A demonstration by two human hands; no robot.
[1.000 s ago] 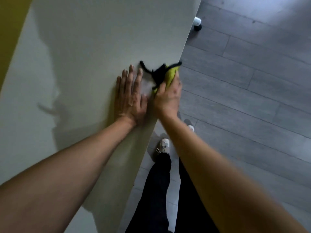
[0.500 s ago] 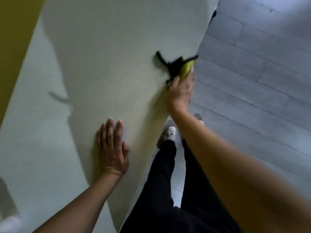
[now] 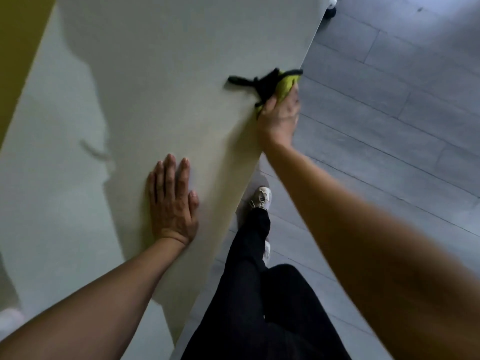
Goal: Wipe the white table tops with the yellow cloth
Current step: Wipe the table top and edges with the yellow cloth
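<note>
Two hands on the white table top (image 3: 161, 81), one flat and one working the yellow cloth (image 3: 285, 85)

Head view: left hand (image 3: 171, 203) lies palm down on the table top, fingers straight and close together, thumb out to the side, holding nothing; right hand (image 3: 279, 115) sits further up at the table's right edge, fingers curled round the yellow cloth and pressing it against the surface right where the top meets the drop; the cloth is bunched, with black trim (image 3: 249, 81) trailing out leftward across the top; both forearms are bare; below the edge you can see black trousers (image 3: 249, 294) and a white shoe (image 3: 262, 197) on the grey plank floor (image 3: 389, 113); a black caster (image 3: 331, 10) peeks out at the far end of the table; everything's a bit motion-blurred.
</note>
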